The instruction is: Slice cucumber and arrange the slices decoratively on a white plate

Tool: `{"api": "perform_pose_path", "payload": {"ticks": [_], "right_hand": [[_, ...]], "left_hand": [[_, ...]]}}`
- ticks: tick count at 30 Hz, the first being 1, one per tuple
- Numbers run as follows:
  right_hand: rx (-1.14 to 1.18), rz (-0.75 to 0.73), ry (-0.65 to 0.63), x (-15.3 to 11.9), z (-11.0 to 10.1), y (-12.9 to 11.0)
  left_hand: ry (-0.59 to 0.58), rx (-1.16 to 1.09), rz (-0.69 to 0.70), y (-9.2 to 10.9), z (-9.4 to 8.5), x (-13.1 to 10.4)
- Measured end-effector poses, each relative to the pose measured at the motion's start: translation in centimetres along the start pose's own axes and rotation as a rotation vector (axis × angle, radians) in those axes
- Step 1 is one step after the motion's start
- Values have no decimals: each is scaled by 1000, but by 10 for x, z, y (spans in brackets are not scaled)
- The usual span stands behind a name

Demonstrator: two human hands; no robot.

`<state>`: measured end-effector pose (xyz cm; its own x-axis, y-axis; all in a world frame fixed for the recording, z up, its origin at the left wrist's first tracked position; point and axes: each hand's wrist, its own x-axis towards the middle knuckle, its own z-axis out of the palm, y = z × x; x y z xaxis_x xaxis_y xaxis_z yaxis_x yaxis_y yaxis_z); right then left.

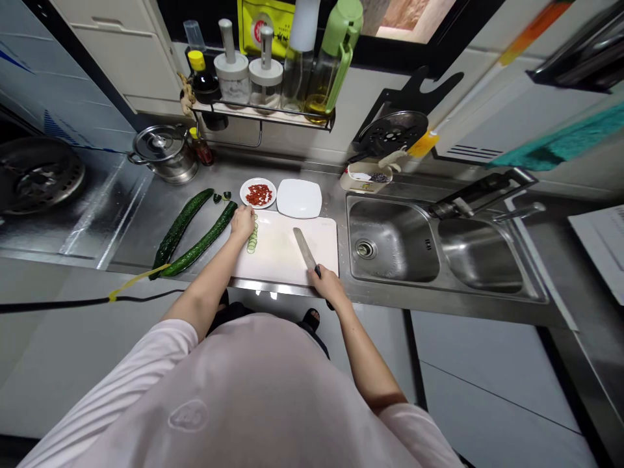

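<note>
Above, a yellow packet (249, 19) bears print too blurred to read. Stretched forward, the left hand (243, 222) bunches its fingers beside cucumber slices (252, 243) on the white board (279, 265), grip unclear; the right hand (327, 286) clamps the knife (305, 248), blade slanting forward-left.

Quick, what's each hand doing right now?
Left hand: by the cucumber slices; can't tell if it's holding any.
Right hand: closed, holding the knife by its handle.

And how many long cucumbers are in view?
2: the left cucumber on the counter, and the right cucumber beside it, its far end by the left hand.
</note>
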<state>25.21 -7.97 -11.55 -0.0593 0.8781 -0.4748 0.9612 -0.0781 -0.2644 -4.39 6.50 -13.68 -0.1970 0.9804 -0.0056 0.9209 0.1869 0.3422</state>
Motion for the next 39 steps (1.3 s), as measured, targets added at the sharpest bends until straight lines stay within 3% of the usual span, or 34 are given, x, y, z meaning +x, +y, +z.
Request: {"api": "perform_pose_path", "payload": {"ticks": [7, 13, 20, 29, 39], "right_hand": [[6, -1, -8, 0, -1, -2], [-7, 6, -27, -3, -6, -6], [-33, 12, -40, -4, -10, -9], [-42, -13, -34, -4, -13, -10], [-100, -68, -71, -20, -12, -19]], "left_hand": [[-24, -191, -34, 12, -5, -9], [-168, -384, -14, 35, 15, -35], [-284, -324, 8, 50, 31, -58], [-272, -143, 74, 51, 31, -53], [-264, -163, 60, 46, 38, -41]]}}
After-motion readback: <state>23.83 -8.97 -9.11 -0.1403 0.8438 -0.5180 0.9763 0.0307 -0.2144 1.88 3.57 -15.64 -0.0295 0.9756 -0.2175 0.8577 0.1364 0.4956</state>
